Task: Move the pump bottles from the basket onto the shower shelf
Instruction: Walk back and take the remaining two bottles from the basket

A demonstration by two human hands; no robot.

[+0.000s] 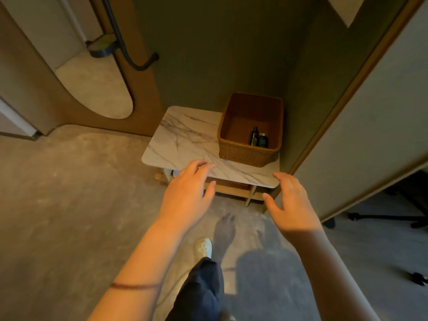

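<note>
A brown wicker basket [245,156] stands on the right side of a small marble-topped table [183,140]. Inside it, at the near right corner, lie two dark pump bottles [257,138] side by side. My left hand [187,193] hovers over the table's front edge with fingers spread and holds nothing. Level with the table's front right corner, my right hand [291,205] is likewise open with nothing in it. Both hands are short of the basket. No shower shelf is in view.
The table sits in a green-walled corner, with a pale partition [370,140] close on the right. A curved wall opening [97,89] and a black hose [125,47] are at the left. My leg and a white shoe [203,247] are below on grey floor. Black stand legs [389,216] lie far right.
</note>
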